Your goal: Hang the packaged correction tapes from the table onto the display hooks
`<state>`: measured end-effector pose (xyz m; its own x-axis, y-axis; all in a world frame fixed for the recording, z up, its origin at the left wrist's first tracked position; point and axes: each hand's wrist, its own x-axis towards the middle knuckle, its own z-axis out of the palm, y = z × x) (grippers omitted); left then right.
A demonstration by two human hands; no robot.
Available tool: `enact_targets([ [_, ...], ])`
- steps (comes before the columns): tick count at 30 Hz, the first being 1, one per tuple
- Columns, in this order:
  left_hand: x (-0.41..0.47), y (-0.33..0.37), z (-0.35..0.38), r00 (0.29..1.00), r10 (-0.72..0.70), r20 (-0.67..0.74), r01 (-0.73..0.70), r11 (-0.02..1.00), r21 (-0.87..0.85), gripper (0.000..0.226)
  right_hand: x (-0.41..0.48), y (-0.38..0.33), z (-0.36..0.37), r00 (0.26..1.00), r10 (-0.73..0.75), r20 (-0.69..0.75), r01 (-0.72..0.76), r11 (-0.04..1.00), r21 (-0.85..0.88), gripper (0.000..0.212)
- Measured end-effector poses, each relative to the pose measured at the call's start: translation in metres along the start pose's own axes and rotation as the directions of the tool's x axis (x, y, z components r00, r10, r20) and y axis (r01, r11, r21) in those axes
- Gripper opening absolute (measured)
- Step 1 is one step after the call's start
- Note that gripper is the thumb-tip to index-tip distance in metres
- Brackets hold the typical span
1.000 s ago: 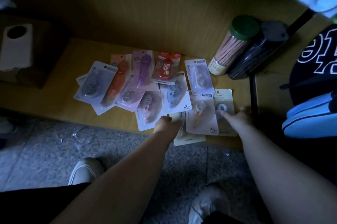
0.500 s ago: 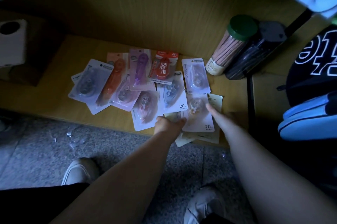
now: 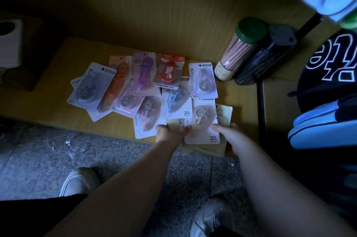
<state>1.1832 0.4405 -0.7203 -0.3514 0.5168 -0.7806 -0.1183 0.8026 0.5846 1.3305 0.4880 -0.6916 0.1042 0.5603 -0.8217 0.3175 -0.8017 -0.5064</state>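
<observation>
Several packaged correction tapes lie fanned out on the low wooden table (image 3: pixel 58 90), among them a red one (image 3: pixel 170 71), a purple one (image 3: pixel 145 73) and an orange one (image 3: pixel 116 84). At the table's front edge, my left hand (image 3: pixel 170 133) grips the left side of a small stack of packs topped by a white card with an orange-tinted tape (image 3: pixel 202 120). My right hand (image 3: pixel 227 133) pinches the stack's right side, thumb on top. Pale yellow cards (image 3: pixel 224 113) stick out under it. No display hooks are visible.
A green-lidded tube of pencils (image 3: pixel 239 51) and a dark tube (image 3: pixel 264 59) lean at the table's back right. A black upright (image 3: pixel 259 111) and hanging blue and black goods (image 3: pixel 326 120) crowd the right. A white box (image 3: pixel 9 43) sits far left. My shoes (image 3: pixel 79 180) stand on grey floor.
My right hand slid left from the yellow card onto the white-carded pack, pushing the right-hand packs together into a stack. My left hand stayed at the stack's left edge.
</observation>
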Motion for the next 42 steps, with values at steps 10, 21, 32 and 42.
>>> enact_targets([
  [10,-0.018,-0.004,0.001,0.997,-0.017,0.074,0.03,0.982,-0.185,0.07,-0.006,0.019,-0.014,0.984,0.025,0.174,-0.033,0.998,0.046,0.025],
  [21,-0.067,-0.004,-0.001,0.916,0.076,0.394,0.013,0.976,-0.217,0.064,-0.06,0.039,-0.049,0.984,0.007,0.179,-0.056,0.961,0.27,0.036],
  [32,-0.163,0.022,-0.05,0.804,0.393,0.446,-0.232,0.898,-0.374,0.056,-0.177,0.015,-0.059,0.919,-0.385,0.083,0.332,0.871,0.362,0.023],
  [42,-0.263,0.064,-0.117,0.632,0.697,0.339,-0.581,0.716,-0.388,0.031,-0.297,-0.025,-0.053,0.721,-0.686,0.095,0.592,0.681,0.431,0.026],
])
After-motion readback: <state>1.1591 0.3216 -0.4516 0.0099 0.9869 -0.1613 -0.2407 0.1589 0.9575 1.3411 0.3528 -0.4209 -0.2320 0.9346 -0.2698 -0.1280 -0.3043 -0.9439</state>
